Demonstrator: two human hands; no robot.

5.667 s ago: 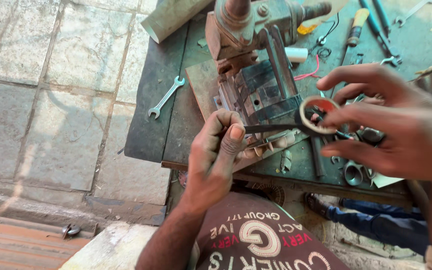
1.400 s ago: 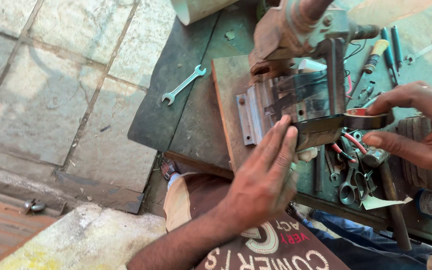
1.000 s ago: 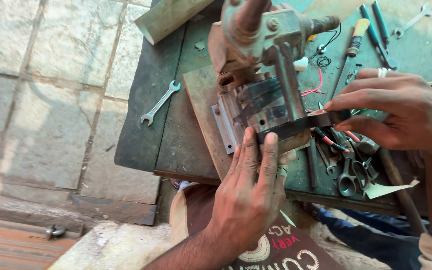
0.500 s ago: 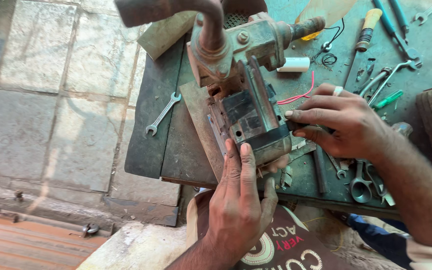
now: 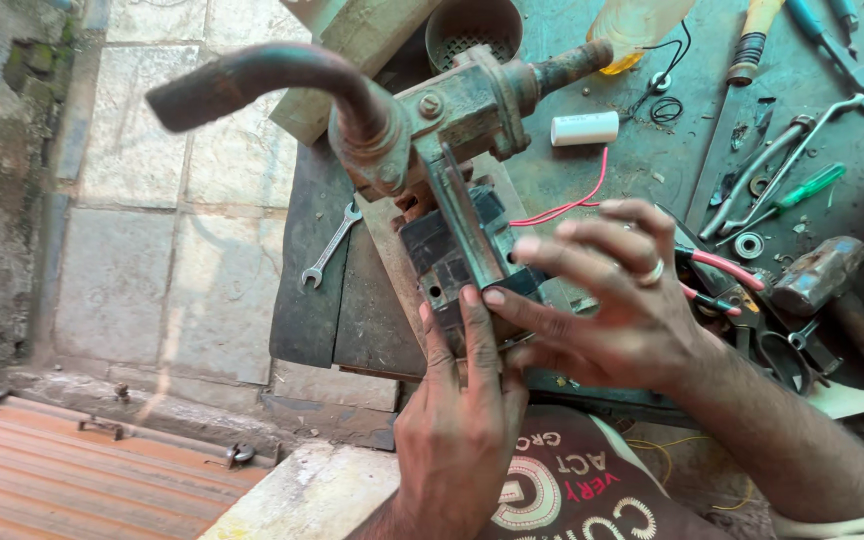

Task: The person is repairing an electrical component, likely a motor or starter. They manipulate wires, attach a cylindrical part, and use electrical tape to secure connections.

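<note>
- A dark metal block point(image 5: 452, 265) sits in the jaws of a big rusty vise point(image 5: 432, 130), at the front edge of the workbench point(image 5: 352, 320).
- The left hand point(image 5: 457, 440) comes up from below. Its fingers are straight and close together, and they press flat on the front of the block.
- The right hand point(image 5: 612, 300) comes in from the right side. Its fingers are spread out, and the tips touch the right side of the block. There is a ring on one finger.
- It is hard to see if the right hand pinches some small part, because the fingers hide it.
- The vise has a long bent handle point(image 5: 252, 80) that sticks out to the left.
- A red wire point(image 5: 577, 200) lies just behind the right hand.
- A small white tube point(image 5: 584, 128) lies on the bench beyond the wire.
- A silver wrench point(image 5: 330, 245) lies to the left of the vise.
- A hammer point(image 5: 822, 275) and a green screwdriver point(image 5: 802, 187) lie far to the right, among other tools.
</note>
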